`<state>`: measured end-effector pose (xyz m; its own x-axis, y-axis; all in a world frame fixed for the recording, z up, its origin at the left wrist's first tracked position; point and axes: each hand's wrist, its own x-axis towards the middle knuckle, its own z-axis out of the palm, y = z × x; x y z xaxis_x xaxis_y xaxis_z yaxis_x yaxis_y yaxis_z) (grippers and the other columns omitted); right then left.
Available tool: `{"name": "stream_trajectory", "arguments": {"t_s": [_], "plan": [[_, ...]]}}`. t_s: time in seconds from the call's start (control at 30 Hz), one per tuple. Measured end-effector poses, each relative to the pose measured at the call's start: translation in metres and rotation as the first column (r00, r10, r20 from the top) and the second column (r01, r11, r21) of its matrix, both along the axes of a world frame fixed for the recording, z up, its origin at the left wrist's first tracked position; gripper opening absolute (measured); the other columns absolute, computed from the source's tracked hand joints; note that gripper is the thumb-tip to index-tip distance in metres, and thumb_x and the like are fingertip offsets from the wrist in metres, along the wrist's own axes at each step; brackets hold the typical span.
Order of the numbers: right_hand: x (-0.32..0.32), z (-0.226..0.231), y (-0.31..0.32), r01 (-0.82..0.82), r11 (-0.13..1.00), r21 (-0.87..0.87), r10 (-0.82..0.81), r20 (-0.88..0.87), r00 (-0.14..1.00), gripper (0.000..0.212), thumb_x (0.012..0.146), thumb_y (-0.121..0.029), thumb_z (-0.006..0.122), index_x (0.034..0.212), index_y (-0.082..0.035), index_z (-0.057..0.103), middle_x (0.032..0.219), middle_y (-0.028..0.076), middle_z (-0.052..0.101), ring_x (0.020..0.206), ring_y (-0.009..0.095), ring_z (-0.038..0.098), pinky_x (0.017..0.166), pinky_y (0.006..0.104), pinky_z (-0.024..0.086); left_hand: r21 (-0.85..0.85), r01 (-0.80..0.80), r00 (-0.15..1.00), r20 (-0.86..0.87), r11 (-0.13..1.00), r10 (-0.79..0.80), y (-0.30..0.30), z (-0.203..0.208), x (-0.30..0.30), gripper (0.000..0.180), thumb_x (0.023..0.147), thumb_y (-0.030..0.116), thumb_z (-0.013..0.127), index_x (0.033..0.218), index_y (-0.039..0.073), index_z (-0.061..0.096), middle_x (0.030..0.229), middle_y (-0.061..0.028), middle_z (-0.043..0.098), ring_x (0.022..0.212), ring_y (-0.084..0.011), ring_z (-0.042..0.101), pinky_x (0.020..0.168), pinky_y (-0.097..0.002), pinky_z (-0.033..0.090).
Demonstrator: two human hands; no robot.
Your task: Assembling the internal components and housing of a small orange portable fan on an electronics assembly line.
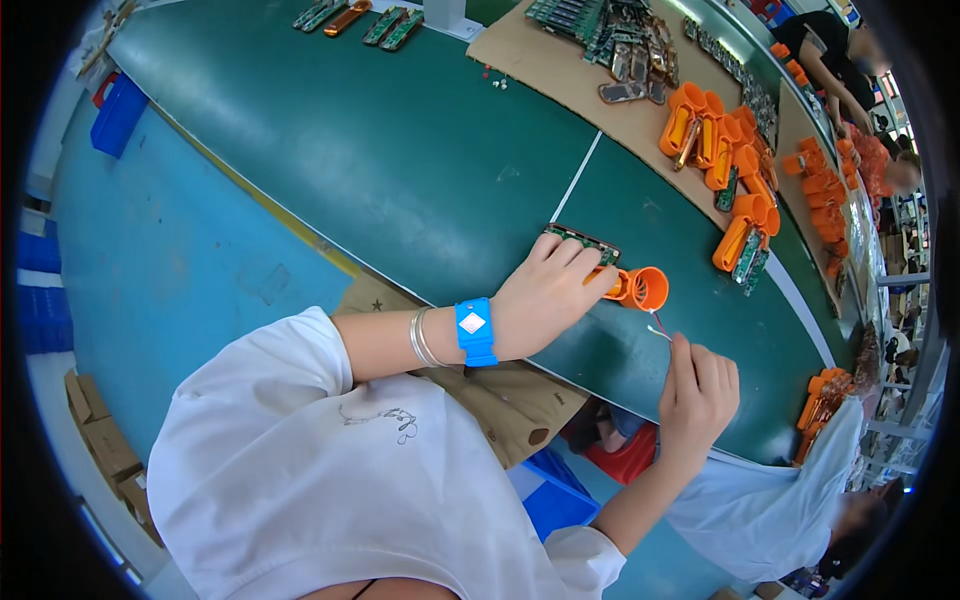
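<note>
While our left hand (545,300) is gripping the orange ring-ended housing (635,288) on the green tabletop (400,150), our right hand (700,390) is pinching thin wires (657,331) beside it.
We are judging the housing light, stiff and slick, best held by its body; the wires are looking limp and fragile, wanting a gentle fingertip pinch.

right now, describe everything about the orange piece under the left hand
The orange piece looks like moulded plastic: a round, open, cup-like end, seemingly slotted inside, facing the camera, joined to a body running left beneath the left hand, which holds it and hides much of it. It is over the green table, by a green circuit board. Thin wires show just below the open end; whether they attach is unclear.
</note>
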<state>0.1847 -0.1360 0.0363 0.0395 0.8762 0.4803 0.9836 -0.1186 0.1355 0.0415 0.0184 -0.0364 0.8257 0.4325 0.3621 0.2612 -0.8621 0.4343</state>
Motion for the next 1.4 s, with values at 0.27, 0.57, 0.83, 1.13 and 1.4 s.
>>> {"name": "stream_trajectory", "arguments": {"t_s": [0.27, 0.57, 0.83, 1.13, 1.4], "plan": [[0.001, 0.012, 0.013, -0.148, 0.953, -0.264, 0.128, -0.093, 0.987, 0.023, 0.065, -0.004, 0.064, 0.089, 0.000, 0.064, 0.075, 0.006, 0.050, 0.066, 0.019, 0.051, 0.063, 0.0327, 0.043, -0.107, 0.285, 0.958, 0.058, 0.953, -0.280, 0.022, 0.006, -0.032, 0.039, 0.073, 0.000, 0.064, 0.110, 0.004, 0.055, 0.104, -0.0072, 0.056, 0.105, -0.0247, 0.050, 0.096, -0.0377, 0.037], [-0.010, 0.012, 0.021, -0.170, 0.920, -0.354, 0.140, -0.109, 0.984, 0.026, 0.063, -0.006, 0.062, 0.089, 0.002, 0.062, 0.074, 0.006, 0.044, 0.067, 0.018, 0.049, 0.064, 0.0326, 0.043, -0.167, 0.339, 0.926, 0.235, 0.926, -0.297, 0.020, 0.007, -0.027, 0.026, 0.071, 0.005, 0.072, 0.096, 0.005, 0.063, 0.106, -0.0091, 0.058, 0.103, -0.0278, 0.053, 0.090, -0.0398, 0.043], [-0.007, 0.001, 0.020, -0.195, 0.946, -0.259, 0.148, -0.188, 0.971, 0.029, 0.063, -0.007, 0.061, 0.091, 0.001, 0.063, 0.076, 0.006, 0.047, 0.068, 0.018, 0.049, 0.065, 0.0326, 0.043, -0.212, 0.350, 0.914, 0.290, 0.913, -0.283, 0.015, 0.003, -0.023, 0.018, 0.072, 0.001, 0.066, 0.089, 0.003, 0.061, 0.102, -0.0105, 0.056, 0.097, -0.0282, 0.053, 0.085, -0.0373, 0.044], [-0.014, 0.009, 0.026, -0.125, 0.928, -0.351, 0.039, -0.240, 0.970, 0.021, 0.064, -0.008, 0.059, 0.083, 0.000, 0.061, 0.073, 0.006, 0.047, 0.068, 0.019, 0.049, 0.064, 0.0311, 0.041, -0.227, 0.331, 0.923, 0.278, 0.916, -0.264, 0.014, 0.006, -0.022, 0.017, 0.072, 0.001, 0.067, 0.089, 0.003, 0.062, 0.103, -0.0109, 0.055, 0.099, -0.0287, 0.052, 0.087, -0.0381, 0.043], [-0.024, 0.012, 0.037, -0.106, 0.902, -0.418, 0.075, -0.090, 0.993, 0.014, 0.063, -0.008, 0.060, 0.076, -0.002, 0.059, 0.070, 0.006, 0.047, 0.069, 0.019, 0.050, 0.064, 0.0300, 0.040, -0.230, 0.346, 0.922, 0.266, 0.910, -0.283, 0.015, 0.007, -0.021, 0.015, 0.074, 0.002, 0.065, 0.089, 0.003, 0.063, 0.105, -0.0105, 0.054, 0.100, -0.0282, 0.050, 0.089, -0.0379, 0.040]]}}
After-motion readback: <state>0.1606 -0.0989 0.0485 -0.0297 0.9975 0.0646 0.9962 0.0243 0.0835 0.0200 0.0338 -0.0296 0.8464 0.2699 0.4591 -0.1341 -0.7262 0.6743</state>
